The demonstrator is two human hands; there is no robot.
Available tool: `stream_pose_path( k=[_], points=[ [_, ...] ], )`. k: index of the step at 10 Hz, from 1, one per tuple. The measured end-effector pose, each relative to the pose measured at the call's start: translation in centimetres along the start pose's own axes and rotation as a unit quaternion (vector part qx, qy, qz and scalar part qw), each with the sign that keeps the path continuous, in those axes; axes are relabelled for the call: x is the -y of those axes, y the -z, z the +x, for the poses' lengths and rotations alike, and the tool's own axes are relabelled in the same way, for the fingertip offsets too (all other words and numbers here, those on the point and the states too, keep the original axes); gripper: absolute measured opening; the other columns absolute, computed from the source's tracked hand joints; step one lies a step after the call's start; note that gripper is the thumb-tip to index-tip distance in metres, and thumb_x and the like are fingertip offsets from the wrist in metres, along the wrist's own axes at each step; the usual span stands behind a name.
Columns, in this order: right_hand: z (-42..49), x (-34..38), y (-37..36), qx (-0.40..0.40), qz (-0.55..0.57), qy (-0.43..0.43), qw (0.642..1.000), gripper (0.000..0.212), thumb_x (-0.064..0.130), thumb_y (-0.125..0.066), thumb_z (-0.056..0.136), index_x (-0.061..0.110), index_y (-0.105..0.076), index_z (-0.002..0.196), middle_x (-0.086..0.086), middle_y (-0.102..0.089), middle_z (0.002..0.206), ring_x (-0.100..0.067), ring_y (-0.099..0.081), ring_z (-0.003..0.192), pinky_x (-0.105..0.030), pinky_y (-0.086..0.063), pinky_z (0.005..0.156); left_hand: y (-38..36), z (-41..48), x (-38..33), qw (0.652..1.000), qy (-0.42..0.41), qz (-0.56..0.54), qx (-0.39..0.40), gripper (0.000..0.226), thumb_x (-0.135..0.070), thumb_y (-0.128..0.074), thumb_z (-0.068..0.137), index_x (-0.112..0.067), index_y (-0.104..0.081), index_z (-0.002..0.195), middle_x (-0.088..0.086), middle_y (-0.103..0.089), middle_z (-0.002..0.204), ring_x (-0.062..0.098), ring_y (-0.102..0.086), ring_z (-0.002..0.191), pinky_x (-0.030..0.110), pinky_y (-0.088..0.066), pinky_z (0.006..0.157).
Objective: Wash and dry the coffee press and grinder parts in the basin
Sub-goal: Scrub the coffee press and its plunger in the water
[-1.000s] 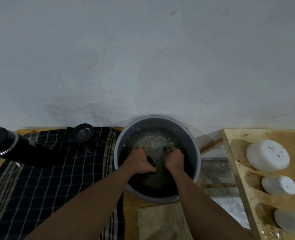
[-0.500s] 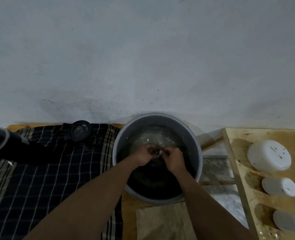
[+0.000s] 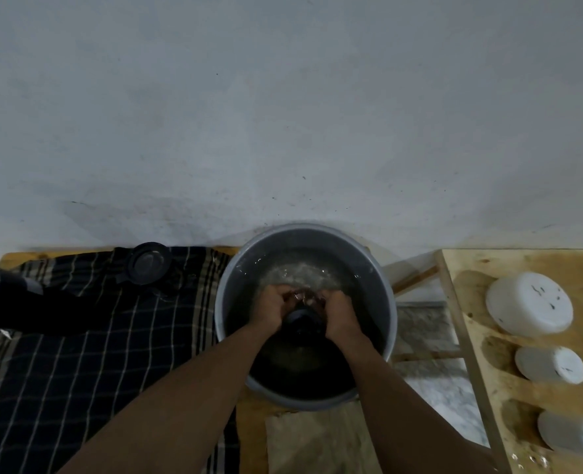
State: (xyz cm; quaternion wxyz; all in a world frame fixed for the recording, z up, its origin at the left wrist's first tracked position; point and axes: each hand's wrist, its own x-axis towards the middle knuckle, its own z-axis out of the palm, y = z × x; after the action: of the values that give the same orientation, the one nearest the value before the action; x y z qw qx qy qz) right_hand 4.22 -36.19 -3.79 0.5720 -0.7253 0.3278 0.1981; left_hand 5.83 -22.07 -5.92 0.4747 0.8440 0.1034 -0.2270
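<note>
Holds dark round part in grey basin, at the water surface, between both hands. Curls left hand round its left side, fingers bent tight. Curls right hand round its right side, fingertips close to the left's over the part's top. Cannot tell which part, too dark. Just left of basin: checked cloth with black round lid and dark cylinder lying on it. Right: plywood board bearing white upturned bowls.

2 hands close together, knuckles up: left hand, right hand, fingers curled round dark part between them.
</note>
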Motion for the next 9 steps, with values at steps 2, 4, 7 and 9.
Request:
stream_pose_path(
  k=[2,4,7,9],
  points=[
    [0.8,-1.9,0.5,0.04,-0.253,0.106,0.961,0.033,0.03,-0.069,0.083,0.01,-0.074,0.109,-0.01,-0.073,0.108,-0.024,-0.066,0.102,-0.033,-0.05,0.087,0.0,-0.3,0.0,0.997,0.029,0.019,-0.068,0.018,-0.004,-0.059,0.092,-0.007,-0.077,0.089,0.009,-0.071,0.09,0.015,-0.061,0.086,0.019,-0.047,0.081],
    [0.2,-1.1,1.0,-0.029,-0.28,0.155,0.947,0.025,0.012,-0.05,0.099,0.005,-0.071,0.109,-0.015,-0.071,0.107,-0.033,-0.064,0.104,-0.022,-0.049,0.081,0.3,-0.9,-0.9,0.999,-0.046,0.022,-0.012,0.018,-0.021,-0.065,0.09,-0.02,-0.078,0.102,-0.007,-0.072,0.1,0.005,-0.062,0.096,0.02,-0.045,0.091],
    [-0.2,-0.8,1.4,-0.022,-0.309,0.21,0.927,0.018,0.017,-0.061,0.094,0.018,-0.078,0.099,-0.004,-0.078,0.094,-0.019,-0.07,0.093,-0.034,-0.055,0.091,0.1,-1.2,-1.2,0.975,-0.087,0.2,-0.028,0.019,-0.018,-0.06,0.096,-0.015,-0.078,0.1,0.011,-0.075,0.099,0.027,-0.068,0.094,0.038,-0.054,0.091],
    [-0.4,-0.4,1.9,-0.021,-0.324,0.212,0.922,0.012,0.018,-0.065,0.094,0.014,-0.075,0.098,-0.008,-0.076,0.097,-0.025,-0.07,0.097,-0.035,-0.055,0.09,-0.2,-1.1,-0.6,0.998,-0.063,-0.018,-0.013,0.01,-0.007,-0.07,0.092,-0.002,-0.078,0.095,0.01,-0.076,0.095,0.02,-0.069,0.089,0.026,-0.054,0.087]
  ],
)
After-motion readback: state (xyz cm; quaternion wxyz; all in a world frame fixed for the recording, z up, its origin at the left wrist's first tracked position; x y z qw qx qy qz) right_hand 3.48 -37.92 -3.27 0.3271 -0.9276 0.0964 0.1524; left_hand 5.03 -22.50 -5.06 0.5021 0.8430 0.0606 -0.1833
